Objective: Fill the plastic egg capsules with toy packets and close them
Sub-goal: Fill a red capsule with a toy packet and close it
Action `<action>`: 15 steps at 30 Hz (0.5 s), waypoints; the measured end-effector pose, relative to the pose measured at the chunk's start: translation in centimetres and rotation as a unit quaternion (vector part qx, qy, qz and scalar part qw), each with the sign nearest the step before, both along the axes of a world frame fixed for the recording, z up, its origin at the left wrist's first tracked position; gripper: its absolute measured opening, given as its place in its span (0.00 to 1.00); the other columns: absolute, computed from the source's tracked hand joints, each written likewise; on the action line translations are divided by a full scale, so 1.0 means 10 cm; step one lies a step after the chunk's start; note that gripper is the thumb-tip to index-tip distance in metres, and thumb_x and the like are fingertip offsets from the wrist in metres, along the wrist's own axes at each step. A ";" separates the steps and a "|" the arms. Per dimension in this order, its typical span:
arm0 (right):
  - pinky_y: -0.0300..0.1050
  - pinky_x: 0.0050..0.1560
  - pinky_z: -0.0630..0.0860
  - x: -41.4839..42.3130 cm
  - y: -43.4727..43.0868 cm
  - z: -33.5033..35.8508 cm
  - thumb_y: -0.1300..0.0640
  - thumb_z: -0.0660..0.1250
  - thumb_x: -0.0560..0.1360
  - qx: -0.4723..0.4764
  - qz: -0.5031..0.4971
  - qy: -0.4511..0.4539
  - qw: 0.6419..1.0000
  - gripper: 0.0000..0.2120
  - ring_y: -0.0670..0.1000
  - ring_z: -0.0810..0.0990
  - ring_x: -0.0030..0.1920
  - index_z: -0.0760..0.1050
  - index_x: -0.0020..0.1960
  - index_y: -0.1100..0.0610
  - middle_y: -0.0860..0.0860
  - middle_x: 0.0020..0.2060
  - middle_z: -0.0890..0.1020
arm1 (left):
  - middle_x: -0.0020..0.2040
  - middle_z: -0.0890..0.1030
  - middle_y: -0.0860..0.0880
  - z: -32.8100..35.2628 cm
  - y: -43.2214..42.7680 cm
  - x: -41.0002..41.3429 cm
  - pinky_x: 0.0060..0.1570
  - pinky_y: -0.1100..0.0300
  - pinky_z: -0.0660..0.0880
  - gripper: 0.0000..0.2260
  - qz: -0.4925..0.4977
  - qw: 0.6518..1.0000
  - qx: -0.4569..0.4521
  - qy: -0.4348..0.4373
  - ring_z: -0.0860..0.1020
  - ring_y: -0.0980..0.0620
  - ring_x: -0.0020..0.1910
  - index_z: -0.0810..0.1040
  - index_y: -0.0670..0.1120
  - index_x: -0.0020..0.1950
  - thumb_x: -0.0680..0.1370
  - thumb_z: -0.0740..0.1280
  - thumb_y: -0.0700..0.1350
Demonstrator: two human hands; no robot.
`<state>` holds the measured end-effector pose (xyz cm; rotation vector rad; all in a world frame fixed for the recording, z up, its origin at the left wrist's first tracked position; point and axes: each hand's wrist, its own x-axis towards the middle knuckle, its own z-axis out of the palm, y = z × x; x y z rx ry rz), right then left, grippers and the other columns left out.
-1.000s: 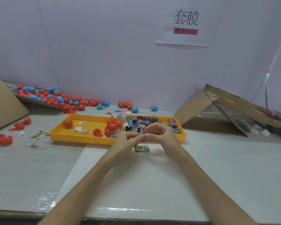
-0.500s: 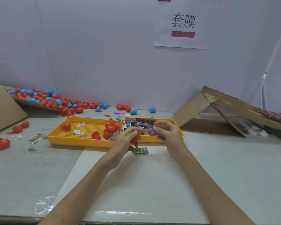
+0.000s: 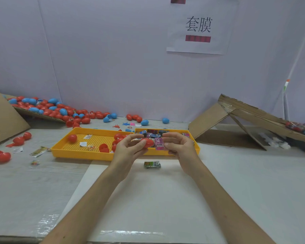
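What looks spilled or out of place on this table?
Red and blue egg capsules lie scattered off the cardboard sheet across the table's back left; a green toy packet lies loose outside the yellow trays.

This is looking like a hand-packing station in a small workshop or factory. A printed paper sign (image 3: 198, 27) reading 套膜 is hanging on the plain partition wall (image 3: 104, 59). Red and blue egg capsules (image 3: 47, 108) are lying in bulk on a cardboard ramp (image 3: 37, 115) at the back left. Two yellow trays (image 3: 77, 155) are sitting on the surface (image 3: 236, 182), holding capsules and toy packets (image 3: 152, 133), and a cardboard chute (image 3: 245, 113) is leaning at the right.
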<state>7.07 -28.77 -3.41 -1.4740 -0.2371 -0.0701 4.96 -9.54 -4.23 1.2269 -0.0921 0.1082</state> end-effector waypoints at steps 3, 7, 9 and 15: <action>0.36 0.36 0.75 -0.02 0.01 0.01 0.64 0.73 0.67 0.001 0.005 0.002 1.000 0.13 0.46 0.84 0.40 0.86 0.45 0.47 0.48 0.43 0.87 | 0.51 0.87 0.45 -0.01 0.01 0.01 0.48 0.61 0.82 0.11 -0.008 1.000 -0.015 0.007 0.85 0.47 0.54 0.79 0.43 0.59 0.77 0.71 0.36; 0.37 0.36 0.75 -0.01 0.01 0.00 0.67 0.73 0.71 -0.005 0.008 -0.002 1.000 0.16 0.46 0.84 0.40 0.86 0.45 0.46 0.48 0.44 0.87 | 0.54 0.85 0.44 -0.02 0.02 0.03 0.49 0.60 0.82 0.13 -0.010 1.000 -0.018 0.011 0.85 0.47 0.54 0.79 0.43 0.60 0.77 0.72 0.34; 0.37 0.36 0.76 0.00 0.00 -0.01 0.69 0.71 0.73 -0.010 0.004 -0.002 1.000 0.17 0.46 0.85 0.41 0.86 0.45 0.46 0.48 0.44 0.87 | 0.53 0.86 0.47 -0.02 0.02 0.02 0.47 0.60 0.82 0.13 -0.009 1.000 0.007 0.003 0.85 0.48 0.53 0.79 0.45 0.60 0.77 0.73 0.37; 0.38 0.37 0.76 0.00 0.01 0.00 0.67 0.72 0.73 -0.016 -0.004 0.000 1.000 0.14 0.47 0.86 0.44 0.85 0.47 0.47 0.50 0.47 0.88 | 0.52 0.86 0.55 -0.03 0.00 0.02 0.44 0.62 0.81 0.13 -0.004 0.996 0.092 -0.022 0.85 0.54 0.52 0.81 0.51 0.57 0.75 0.75 0.39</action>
